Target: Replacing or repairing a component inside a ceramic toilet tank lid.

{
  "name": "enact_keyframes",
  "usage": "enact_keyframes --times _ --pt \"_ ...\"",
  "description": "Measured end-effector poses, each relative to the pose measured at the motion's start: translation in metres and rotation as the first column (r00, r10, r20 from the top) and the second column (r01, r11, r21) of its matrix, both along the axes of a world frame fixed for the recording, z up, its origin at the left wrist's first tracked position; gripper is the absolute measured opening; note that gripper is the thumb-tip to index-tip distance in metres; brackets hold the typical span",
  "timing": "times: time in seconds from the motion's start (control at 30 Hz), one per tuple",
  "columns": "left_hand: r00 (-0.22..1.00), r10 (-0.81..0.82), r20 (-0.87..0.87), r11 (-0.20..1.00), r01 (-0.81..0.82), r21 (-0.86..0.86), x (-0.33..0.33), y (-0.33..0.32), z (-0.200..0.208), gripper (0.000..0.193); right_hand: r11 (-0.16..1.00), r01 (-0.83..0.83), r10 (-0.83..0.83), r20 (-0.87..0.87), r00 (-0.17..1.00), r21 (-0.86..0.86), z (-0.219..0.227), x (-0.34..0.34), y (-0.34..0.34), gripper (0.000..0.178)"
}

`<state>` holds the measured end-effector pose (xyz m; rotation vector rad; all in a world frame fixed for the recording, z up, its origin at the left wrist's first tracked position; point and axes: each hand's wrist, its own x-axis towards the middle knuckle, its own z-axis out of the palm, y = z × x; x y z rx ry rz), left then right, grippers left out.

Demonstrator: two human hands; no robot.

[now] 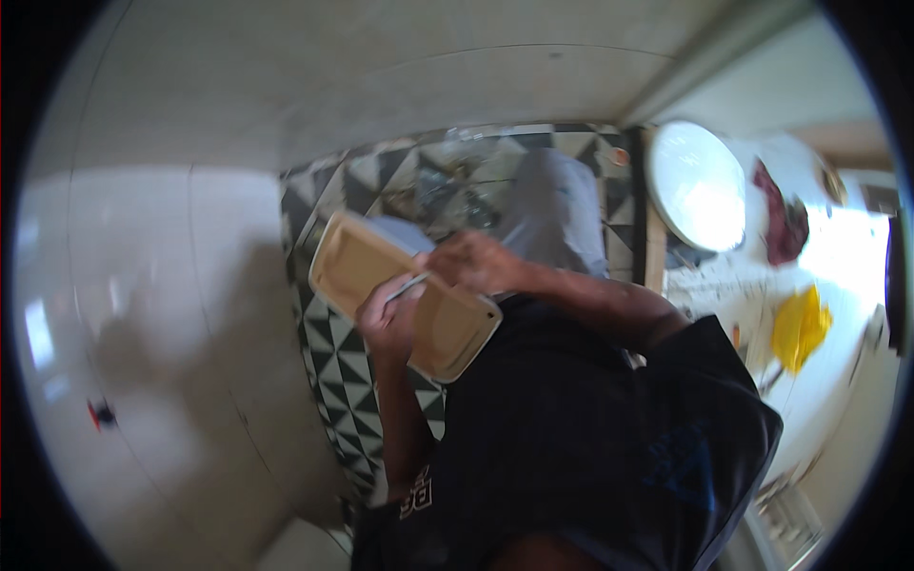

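Note:
A tan, shallow rectangular panel with a pale rim (357, 257) lies slanted across my lap, its hollow side facing up. Over its middle, my left hand (388, 312) is closed around a thin, pale, rod-like piece (407, 285). My right hand (468, 263) comes in from the right above the panel's upper edge, close to the left one. Its fingers look curled, but blur hides what they hold, if anything. A small dark hole shows at the panel's lower right corner.
Below is a patterned black-and-white tiled floor (338, 357), with clear plastic (466, 195) crumpled on it. To the right are a white oval lid or basin (698, 186), a dark red cloth (783, 219) and a yellow bag (800, 328). A pale tiled wall (143, 257) borders the left.

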<state>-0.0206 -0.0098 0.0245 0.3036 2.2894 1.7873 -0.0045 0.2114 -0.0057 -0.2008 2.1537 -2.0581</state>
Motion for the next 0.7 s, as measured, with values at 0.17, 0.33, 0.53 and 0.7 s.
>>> enact_keyframes --times 0.17,0.33,0.53,0.7 --pt "0.998 0.011 0.065 0.995 -0.017 0.094 -0.002 -0.001 -0.002 0.021 0.984 0.141 -0.155 -0.142 0.978 -0.109 0.028 0.002 -0.011 0.022" --pt "0.997 -0.003 0.082 0.988 -0.01 0.154 -0.001 -0.002 0.001 0.019 0.958 0.103 -0.001 -0.354 0.935 0.268 0.024 -0.011 -0.009 0.02" --pt "0.999 -0.018 -0.043 0.996 0.022 0.088 -0.002 -0.008 0.007 0.021 0.938 -0.043 0.082 -0.1 0.992 0.344 0.024 -0.013 -0.008 0.024" --pt "0.995 0.038 0.09 0.979 -0.055 0.198 0.0 -0.01 0.008 0.025 0.996 0.08 -0.076 -0.143 0.987 0.026 0.042 -0.006 -0.025 0.02"
